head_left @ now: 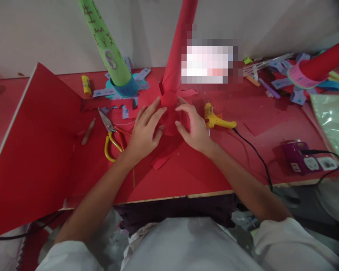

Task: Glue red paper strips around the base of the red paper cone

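Note:
A tall red paper tube (175, 52) stands on the red table, with red paper pieces around its foot. My left hand (145, 130) curves against the left side of the tube's base, fingers bent and slightly spread. From the right, my right hand (196, 130) cups the same base with thumb and fingers bent. Scissors with yellow and red handles (111, 137) lie beside my left wrist. Close to my right hand is a yellow glue gun (216, 118) with a black cord. A red paper strip (162, 161) lies below the tube, between my forearms.
A green tube with lettering (110, 49) stands on a blue base behind, near a yellow glue stick (86, 86). A red board (42, 150) rises at the left. To the right are a purple power adapter (301, 156), another red tube (327, 58) and clear plastic (335, 120).

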`<state>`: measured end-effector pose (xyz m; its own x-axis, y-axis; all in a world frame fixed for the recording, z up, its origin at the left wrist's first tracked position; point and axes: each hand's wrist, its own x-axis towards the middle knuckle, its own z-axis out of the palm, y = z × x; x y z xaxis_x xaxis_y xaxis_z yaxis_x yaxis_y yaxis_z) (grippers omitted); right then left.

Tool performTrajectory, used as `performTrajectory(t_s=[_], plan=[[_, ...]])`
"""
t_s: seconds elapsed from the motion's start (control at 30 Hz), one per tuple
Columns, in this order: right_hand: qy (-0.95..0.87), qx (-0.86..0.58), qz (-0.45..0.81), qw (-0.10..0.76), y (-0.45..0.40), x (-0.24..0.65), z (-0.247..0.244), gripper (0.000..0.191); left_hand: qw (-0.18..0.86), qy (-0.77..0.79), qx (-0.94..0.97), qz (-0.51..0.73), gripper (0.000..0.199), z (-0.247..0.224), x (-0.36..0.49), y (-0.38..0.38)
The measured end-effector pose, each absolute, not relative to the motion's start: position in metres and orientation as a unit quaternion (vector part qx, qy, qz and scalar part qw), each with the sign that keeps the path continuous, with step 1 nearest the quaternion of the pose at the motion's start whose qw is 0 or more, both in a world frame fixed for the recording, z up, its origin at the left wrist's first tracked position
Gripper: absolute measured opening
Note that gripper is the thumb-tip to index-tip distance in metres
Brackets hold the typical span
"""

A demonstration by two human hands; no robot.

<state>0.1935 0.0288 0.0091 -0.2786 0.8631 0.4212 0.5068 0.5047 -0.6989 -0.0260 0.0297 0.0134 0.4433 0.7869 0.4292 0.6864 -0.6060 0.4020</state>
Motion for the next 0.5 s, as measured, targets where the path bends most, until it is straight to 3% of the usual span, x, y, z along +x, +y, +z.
performTrajectory(t_s=[0.2,0.5], plan=[[-0.773,-0.442,0.201,0.409,0.034,0.193,0.008,0.041,0.059,0.465,0.839,0.278,0.051,0.019,-0.022,0.025],[-0.814,-0.486,0.171,0.269,0.046,0.191,-0.018,0.035,0.059,0.526,0.830,0.176,0.050,-0.003,-0.026,0.034]])
